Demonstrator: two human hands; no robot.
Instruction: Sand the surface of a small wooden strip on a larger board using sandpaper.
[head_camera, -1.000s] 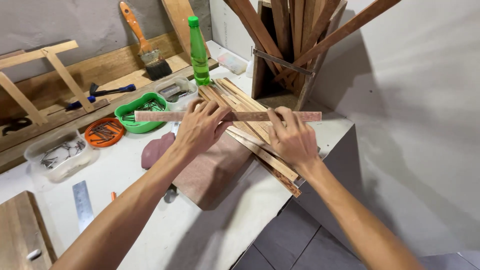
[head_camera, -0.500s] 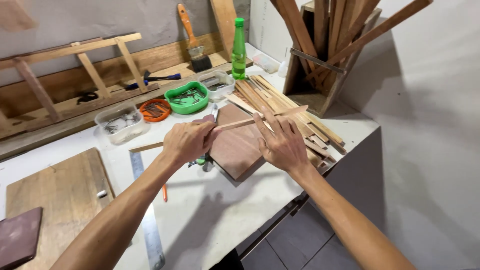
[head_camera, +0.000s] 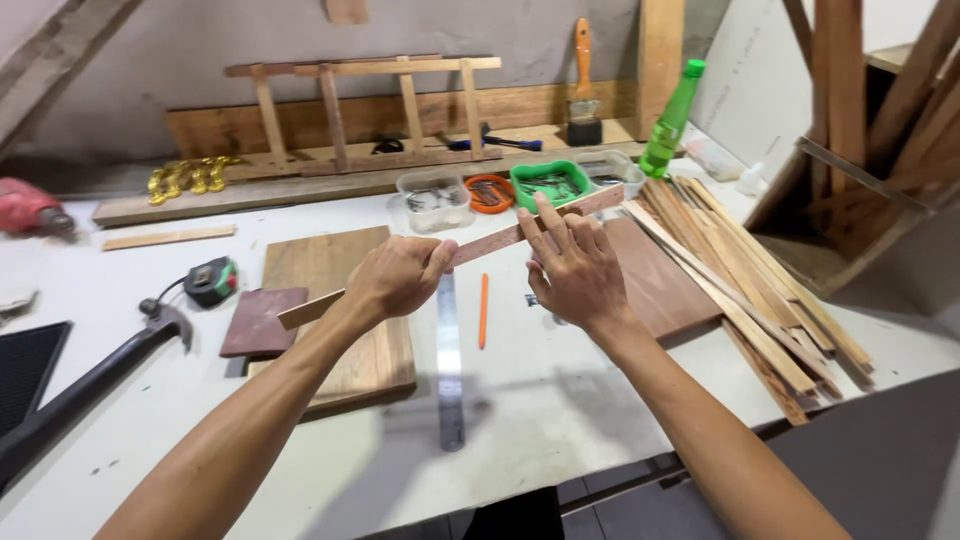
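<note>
A long, thin wooden strip (head_camera: 470, 248) runs slantwise across the middle of the frame, its low end at centre left and its high end toward the upper right, lifted clear of the white workbench (head_camera: 560, 400). The left hand (head_camera: 398, 277) is curled around it near its lower half, fingers folded under and thumb pressed on top, a closed grip. The right hand (head_camera: 575, 265) lies against the strip's upper half with the fingers stretched nearly flat and slightly spread, fingertips (head_camera: 548, 212) resting on the wood; whether the thumb wraps beneath cannot be told.

Directly below the hands lie a steel ruler (head_camera: 449, 370) and, just beside it, an orange pencil (head_camera: 482, 311). To the left sits a rectangular wooden board (head_camera: 340, 290) with a small dark red-brown tile (head_camera: 262, 321) overlapping its left edge, and a tape measure (head_camera: 211, 281) nearby. A hammer (head_camera: 90, 375) reaches in from the lower left. Right of the hands is a reddish-brown panel (head_camera: 655, 285), and beyond it a loose pile of wood slats (head_camera: 745, 275) fanning toward the lower right. Behind the strip, in the upper middle, stand a clear plastic tub (head_camera: 433, 197), an orange dish (head_camera: 488, 192) and a green tray (head_camera: 550, 185) of nails, with a green bottle (head_camera: 672, 118) and a paintbrush (head_camera: 583, 85) further back. A red power drill (head_camera: 30, 207) shows at the far left edge.
</note>
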